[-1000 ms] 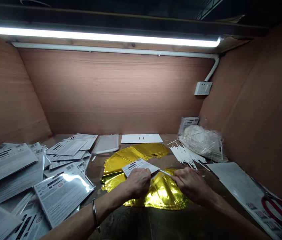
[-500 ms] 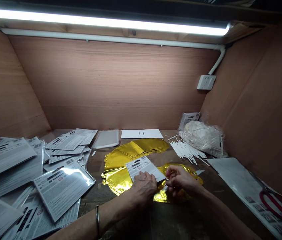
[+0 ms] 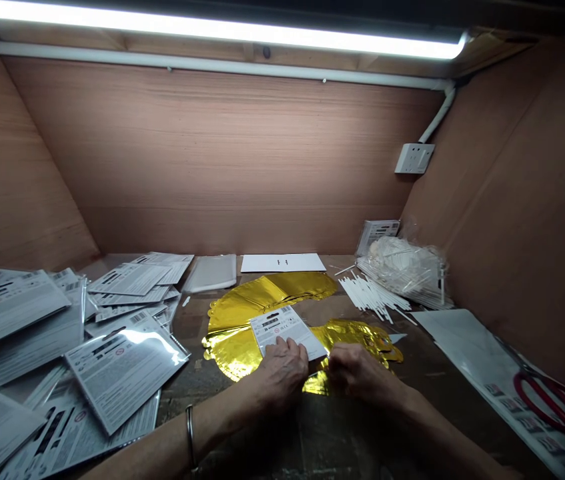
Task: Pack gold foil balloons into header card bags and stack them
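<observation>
A gold foil balloon lies partly folded on the dark table, under a white printed card. My left hand presses down on the near edge of the card, fingers curled over it. Just to its right, my right hand pinches the folded foil, fingers closed on it. Behind them lies a stack of flat gold foil balloons.
Many packaged cards in clear bags are heaped on the left. White sticks and a plastic bag of parts sit at the right back. Red-handled scissors rest on sheets at the right. A white sheet lies by the back wall.
The foil under my hands has been folded smaller and drawn left under the card. My right hand has moved in towards my left. The view has tilted down slightly.
</observation>
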`<state>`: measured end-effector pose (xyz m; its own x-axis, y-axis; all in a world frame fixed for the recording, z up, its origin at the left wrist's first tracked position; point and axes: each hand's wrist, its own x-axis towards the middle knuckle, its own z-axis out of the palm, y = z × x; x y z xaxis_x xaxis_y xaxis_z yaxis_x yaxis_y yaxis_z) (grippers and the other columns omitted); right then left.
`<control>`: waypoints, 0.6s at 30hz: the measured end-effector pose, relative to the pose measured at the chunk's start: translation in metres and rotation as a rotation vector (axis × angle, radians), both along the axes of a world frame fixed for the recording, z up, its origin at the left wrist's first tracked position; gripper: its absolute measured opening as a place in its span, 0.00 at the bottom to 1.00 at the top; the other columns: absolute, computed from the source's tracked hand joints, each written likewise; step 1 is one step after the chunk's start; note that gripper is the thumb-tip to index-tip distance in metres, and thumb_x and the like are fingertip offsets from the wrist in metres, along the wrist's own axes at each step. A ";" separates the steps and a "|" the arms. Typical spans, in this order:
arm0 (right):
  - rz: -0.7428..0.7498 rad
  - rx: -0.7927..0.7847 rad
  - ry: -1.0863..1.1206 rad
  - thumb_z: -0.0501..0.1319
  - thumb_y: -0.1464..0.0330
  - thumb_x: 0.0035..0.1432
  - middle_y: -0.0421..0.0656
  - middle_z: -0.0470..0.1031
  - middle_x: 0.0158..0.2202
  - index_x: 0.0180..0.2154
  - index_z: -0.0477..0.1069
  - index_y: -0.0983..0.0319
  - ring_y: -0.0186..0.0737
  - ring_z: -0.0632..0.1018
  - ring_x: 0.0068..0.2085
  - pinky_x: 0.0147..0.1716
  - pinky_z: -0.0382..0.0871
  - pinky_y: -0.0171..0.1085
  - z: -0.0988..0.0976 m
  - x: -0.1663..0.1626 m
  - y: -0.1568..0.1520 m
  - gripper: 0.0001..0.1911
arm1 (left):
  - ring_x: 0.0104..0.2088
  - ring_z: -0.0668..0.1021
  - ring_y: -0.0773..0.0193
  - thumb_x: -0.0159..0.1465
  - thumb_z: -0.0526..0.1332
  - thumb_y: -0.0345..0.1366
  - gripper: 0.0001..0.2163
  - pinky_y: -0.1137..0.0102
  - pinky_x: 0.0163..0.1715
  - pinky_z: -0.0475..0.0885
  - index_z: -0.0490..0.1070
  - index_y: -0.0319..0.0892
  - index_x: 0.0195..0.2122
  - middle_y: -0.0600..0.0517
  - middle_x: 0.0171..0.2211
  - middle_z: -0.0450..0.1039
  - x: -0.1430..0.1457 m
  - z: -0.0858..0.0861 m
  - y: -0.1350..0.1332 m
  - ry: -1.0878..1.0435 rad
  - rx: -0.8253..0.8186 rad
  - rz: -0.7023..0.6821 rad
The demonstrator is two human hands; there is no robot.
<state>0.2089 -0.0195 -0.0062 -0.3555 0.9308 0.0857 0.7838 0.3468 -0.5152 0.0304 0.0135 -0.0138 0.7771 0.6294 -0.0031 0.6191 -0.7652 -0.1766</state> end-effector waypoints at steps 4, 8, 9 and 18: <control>0.029 0.135 -0.165 0.46 0.81 0.46 0.43 0.66 0.25 0.25 0.64 0.65 0.35 0.64 0.25 0.24 0.55 0.34 -0.007 -0.003 -0.006 0.12 | 0.34 0.68 0.52 0.55 0.48 0.38 0.11 0.61 0.28 0.66 0.61 0.37 0.35 0.43 0.32 0.65 -0.004 0.006 -0.001 -0.075 -0.014 -0.010; 0.012 0.228 -0.273 0.45 0.81 0.47 0.45 0.65 0.27 0.26 0.63 0.65 0.38 0.64 0.27 0.26 0.55 0.36 -0.017 -0.005 -0.010 0.11 | 0.42 0.67 0.54 0.61 0.39 0.44 0.18 0.60 0.39 0.63 0.61 0.39 0.39 0.45 0.38 0.66 0.001 0.006 0.007 -0.292 -0.071 0.055; 0.000 0.244 -0.289 0.45 0.80 0.48 0.46 0.65 0.27 0.26 0.63 0.65 0.38 0.64 0.27 0.26 0.55 0.36 -0.019 -0.005 -0.010 0.11 | 0.47 0.63 0.53 0.61 0.39 0.44 0.18 0.58 0.43 0.60 0.59 0.39 0.43 0.44 0.43 0.63 0.003 0.003 0.011 -0.341 -0.059 0.079; -0.100 0.372 -0.326 0.47 0.80 0.50 0.46 0.64 0.32 0.26 0.62 0.65 0.38 0.64 0.32 0.31 0.55 0.35 -0.020 -0.011 -0.017 0.09 | 0.56 0.46 0.52 0.60 0.35 0.48 0.26 0.51 0.50 0.41 0.48 0.36 0.53 0.41 0.55 0.47 0.016 -0.033 0.030 -0.317 -0.107 0.041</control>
<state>0.1981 -0.0366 -0.0266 -0.3298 0.8889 0.3179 0.9220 0.3757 -0.0940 0.0467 0.0437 -0.0471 0.7242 0.6690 0.1673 0.6608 -0.7426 0.1095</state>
